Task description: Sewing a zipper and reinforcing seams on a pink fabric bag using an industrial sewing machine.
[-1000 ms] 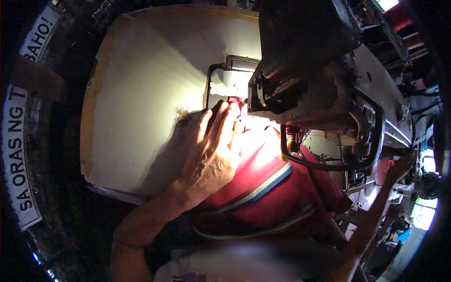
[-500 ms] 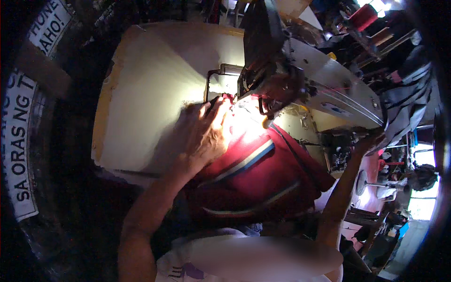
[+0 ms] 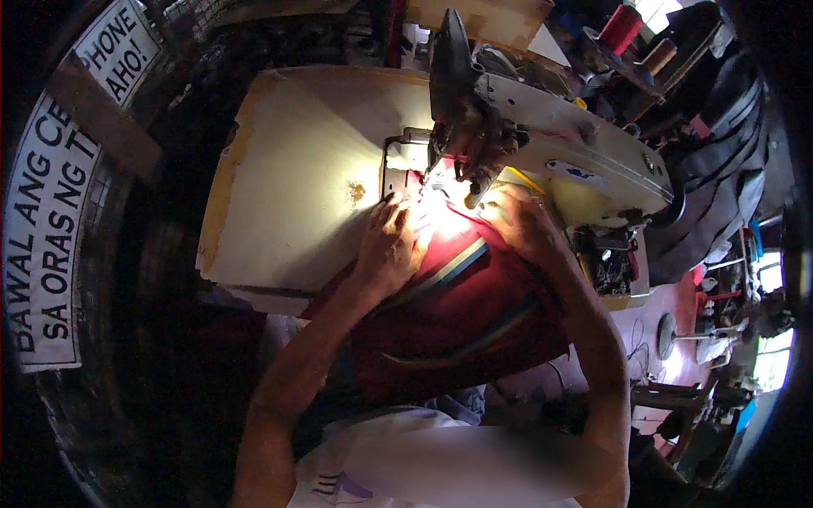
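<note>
Maroon-red cloth (image 3: 457, 326) with light and blue stripes hangs from the sewing machine bed over my lap, its upper end under the needle area. My left hand (image 3: 389, 245) is bent over the cloth's left edge beside the metal needle plate (image 3: 395, 180), fingers closed on it. On the other side, just right of the presser foot, my right hand (image 3: 521, 222) closes round the cloth's right edge. Its fingertips are partly lost in glare. Above both hands stands the sewing machine head (image 3: 470, 127); strong lamp light hides the exact needle point.
The pale machine table (image 3: 296, 161) spreads to the left, with worn edges. The machine arm (image 3: 576, 152) reaches right. Thread spools (image 3: 621, 30) stand at upper right, near dark draped cloth (image 3: 711, 186). A fan (image 3: 667, 334) stands on the floor beyond. Lettered signs (image 3: 51, 237) hang at left.
My right hand has come from beside the machine's far right end to the cloth near the presser foot. My left hand has shifted slightly down along the cloth; the view has tilted.
</note>
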The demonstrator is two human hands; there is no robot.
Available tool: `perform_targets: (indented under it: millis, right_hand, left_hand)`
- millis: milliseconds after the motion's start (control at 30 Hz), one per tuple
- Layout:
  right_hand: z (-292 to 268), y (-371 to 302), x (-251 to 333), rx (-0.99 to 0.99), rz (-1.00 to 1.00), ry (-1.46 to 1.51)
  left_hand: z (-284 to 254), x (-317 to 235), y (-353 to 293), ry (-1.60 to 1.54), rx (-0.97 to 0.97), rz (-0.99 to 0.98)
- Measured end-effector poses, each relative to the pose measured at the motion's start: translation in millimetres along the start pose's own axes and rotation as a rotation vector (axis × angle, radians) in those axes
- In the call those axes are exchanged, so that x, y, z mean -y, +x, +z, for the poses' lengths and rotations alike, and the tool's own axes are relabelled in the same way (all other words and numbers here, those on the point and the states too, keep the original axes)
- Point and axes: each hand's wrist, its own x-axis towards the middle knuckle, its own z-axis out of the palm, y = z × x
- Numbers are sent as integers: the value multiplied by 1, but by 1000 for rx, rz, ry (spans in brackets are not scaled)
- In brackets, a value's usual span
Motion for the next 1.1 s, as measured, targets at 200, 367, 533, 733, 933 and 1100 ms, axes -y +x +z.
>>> perform_targets:
  millis: [200, 367, 533, 733, 933, 1100]
  right_hand:
    - [36, 34, -19, 190, 63, 401]
    - [77, 40, -26, 124, -13, 293]
    - [92, 38, -26, -149, -71, 549]
    - [102, 13, 10, -58, 88, 118]
    - [108, 16, 37, -191, 315, 70]
    - [109, 18, 32, -185, 394, 251]
  left_hand:
    - [14, 11, 10, 147, 15, -154]
    - [6, 12, 25, 295, 100, -76]
    - [6, 13, 24, 387, 257, -40]
    - [-5, 43, 36, 284, 276, 141]
    - [-17, 60, 51, 210, 319, 257]
    - [-12, 57, 48, 209, 284, 245]
